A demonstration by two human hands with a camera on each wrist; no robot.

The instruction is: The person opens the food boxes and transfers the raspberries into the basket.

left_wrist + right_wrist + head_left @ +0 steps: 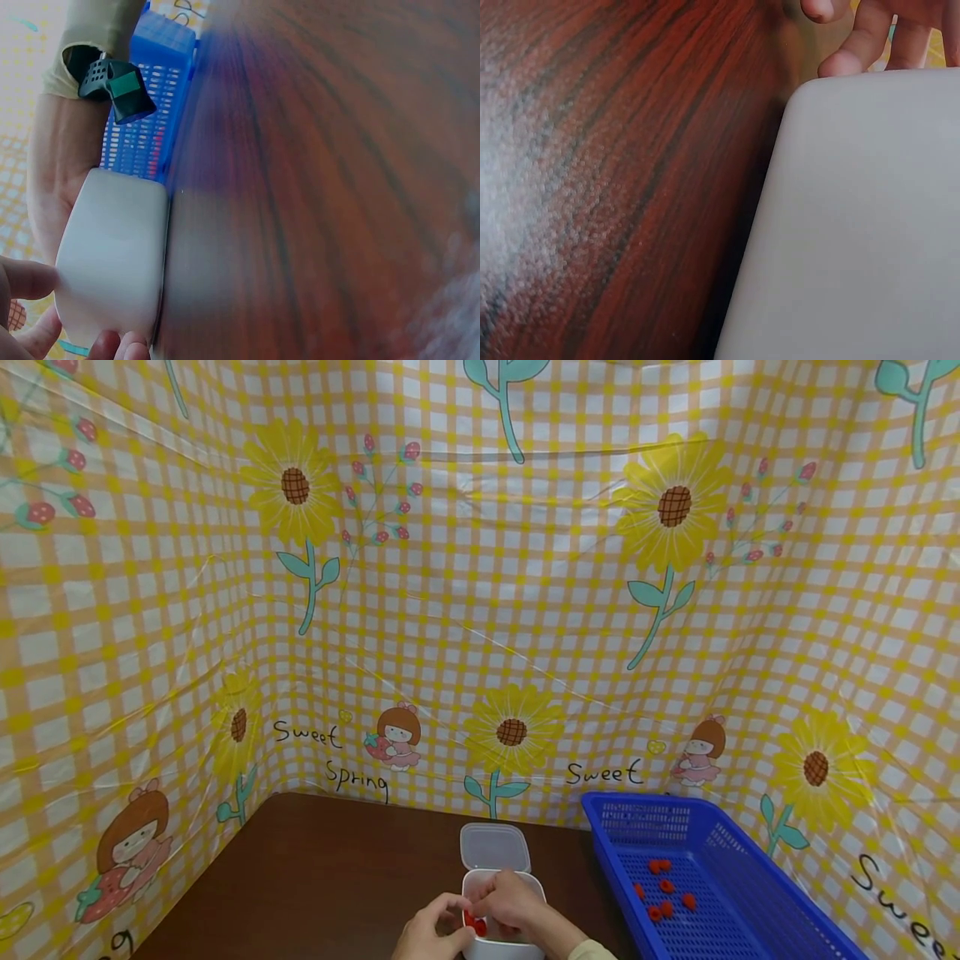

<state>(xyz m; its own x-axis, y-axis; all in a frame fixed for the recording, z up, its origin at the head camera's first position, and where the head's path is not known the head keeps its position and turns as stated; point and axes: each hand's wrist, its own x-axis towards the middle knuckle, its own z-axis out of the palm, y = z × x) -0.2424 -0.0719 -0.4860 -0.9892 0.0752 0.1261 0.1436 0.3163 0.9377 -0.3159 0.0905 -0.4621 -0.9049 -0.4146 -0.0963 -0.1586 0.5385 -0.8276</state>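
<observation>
A white lidded box (504,950) stands on the dark wooden table, its translucent lid (495,847) folded back away from the person. Inside its left part lie small red raspberry-like pieces (480,927). My left hand (435,929) is at the box's left side, its fingertips touching the wall near the rim. From the right, my right hand (517,902) reaches over the rim into the box, fingers bent down close to the red pieces. Whether it pinches one is hidden. The left wrist view shows the box's smooth side wall (116,247) beside the left fingertips.
A blue perforated basket (723,893) stands at the right, with several red raspberry-like pieces (667,887) on its floor. Brown table surface (330,877) extends left of the box. A checked sunflower-print cloth (480,610) hangs around the back and sides.
</observation>
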